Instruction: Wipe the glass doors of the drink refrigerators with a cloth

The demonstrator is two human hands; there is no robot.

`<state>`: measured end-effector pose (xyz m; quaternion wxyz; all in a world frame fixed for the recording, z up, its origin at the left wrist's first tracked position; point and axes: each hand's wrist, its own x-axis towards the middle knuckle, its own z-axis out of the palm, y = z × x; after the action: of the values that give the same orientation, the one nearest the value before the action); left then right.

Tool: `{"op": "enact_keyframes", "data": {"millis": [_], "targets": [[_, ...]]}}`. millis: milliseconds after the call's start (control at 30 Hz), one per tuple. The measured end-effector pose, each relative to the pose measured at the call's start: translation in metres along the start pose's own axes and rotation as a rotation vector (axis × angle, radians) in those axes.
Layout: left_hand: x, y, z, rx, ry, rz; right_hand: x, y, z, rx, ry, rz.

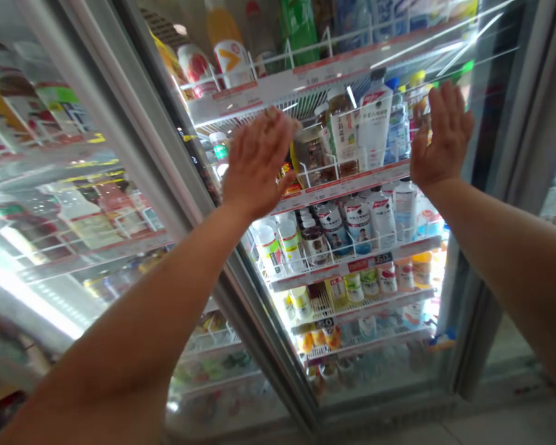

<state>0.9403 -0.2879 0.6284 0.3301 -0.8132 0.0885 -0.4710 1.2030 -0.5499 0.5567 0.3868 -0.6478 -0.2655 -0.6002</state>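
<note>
Both my arms reach forward toward a lit drinks fridge full of bottles. My left hand [258,162] is raised before the second shelf, its fingers stretched and a little blurred, with nothing visible in it. Farther right, my right hand [440,139] is lifted with fingers up and palm forward, also without a thing in it. Between the hands stand a tea bottle [344,133] and a large clear bottle with a white label [374,127]. White streaks like reflections cross the upper right. Whether either hand touches glass, I cannot tell.
A metal door frame [167,123] slants down at left, and another frame [495,204] stands at right. Wire-fronted shelves carry price strips [352,272] and rows of bottles [356,216]. Behind the left frame is a second fridge section with bottles [86,213]. Pale floor [500,420] shows below.
</note>
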Motion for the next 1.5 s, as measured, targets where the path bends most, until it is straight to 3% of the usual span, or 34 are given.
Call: {"op": "enact_keyframes", "data": {"millis": [67, 133, 167, 267, 367, 433, 500, 567, 600, 733, 833, 900, 967, 1033, 1067, 1200, 1267, 1300, 1333, 1400, 1500], "targets": [[-0.012, 0.014, 0.005, -0.045, -0.169, 0.282, 0.001, 0.001, 0.001, -0.003, -0.001, 0.0], [-0.012, 0.009, 0.002, -0.071, -0.253, 0.406, 0.001, 0.002, 0.002, -0.002, 0.006, -0.004], [-0.007, 0.001, -0.002, -0.066, -0.237, 0.371, 0.001, 0.003, 0.002, -0.001, 0.007, -0.005], [0.009, -0.023, -0.012, -0.009, -0.066, 0.057, 0.001, 0.003, 0.002, 0.009, -0.003, -0.002], [0.005, -0.014, -0.009, -0.002, 0.031, -0.138, 0.0, -0.001, -0.001, 0.028, 0.0, 0.01], [-0.008, 0.005, -0.001, -0.055, -0.027, -0.05, -0.001, -0.004, -0.004, 0.041, 0.003, 0.019], [-0.017, 0.018, 0.004, -0.113, -0.189, 0.176, -0.001, -0.007, -0.007, 0.046, -0.009, 0.023], [-0.015, 0.015, 0.001, -0.132, -0.319, 0.343, -0.001, -0.009, -0.008, 0.043, -0.025, 0.035], [-0.01, 0.009, -0.004, -0.123, -0.335, 0.35, 0.0, -0.009, -0.008, 0.04, -0.035, 0.046], [0.016, -0.021, -0.023, -0.043, -0.152, 0.047, 0.001, -0.008, -0.007, 0.043, -0.039, 0.067], [0.012, -0.008, -0.016, 0.004, -0.039, -0.097, 0.002, -0.006, -0.006, 0.029, -0.051, 0.07], [-0.002, 0.012, -0.004, -0.008, -0.089, 0.027, 0.002, -0.004, -0.006, 0.014, -0.054, 0.072], [-0.013, 0.024, 0.005, -0.057, -0.265, 0.323, 0.002, -0.003, -0.005, 0.008, -0.038, 0.058], [-0.014, 0.02, 0.004, -0.083, -0.4, 0.527, 0.002, -0.003, -0.005, 0.009, -0.036, 0.052], [-0.009, 0.011, -0.001, -0.074, -0.406, 0.523, 0.002, -0.002, -0.005, 0.008, -0.04, 0.053], [0.016, -0.022, -0.024, 0.06, -0.118, 0.048, 0.002, -0.002, -0.005, 0.011, -0.039, 0.049], [0.018, -0.017, -0.024, 0.1, 0.003, -0.127, 0.002, -0.003, -0.005, 0.013, -0.038, 0.048], [0.014, -0.009, -0.021, 0.094, 0.015, -0.148, 0.002, -0.003, -0.005, 0.013, -0.04, 0.05], [0.009, 0.001, -0.015, 0.071, -0.011, -0.121, 0.002, -0.003, -0.005, 0.01, -0.044, 0.051], [-0.004, 0.019, -0.003, -0.012, -0.156, 0.069, 0.003, -0.003, -0.005, 0.006, -0.048, 0.056], [-0.013, 0.02, 0.002, -0.115, -0.355, 0.368, 0.003, -0.003, -0.005, -0.004, -0.06, 0.062]]}}
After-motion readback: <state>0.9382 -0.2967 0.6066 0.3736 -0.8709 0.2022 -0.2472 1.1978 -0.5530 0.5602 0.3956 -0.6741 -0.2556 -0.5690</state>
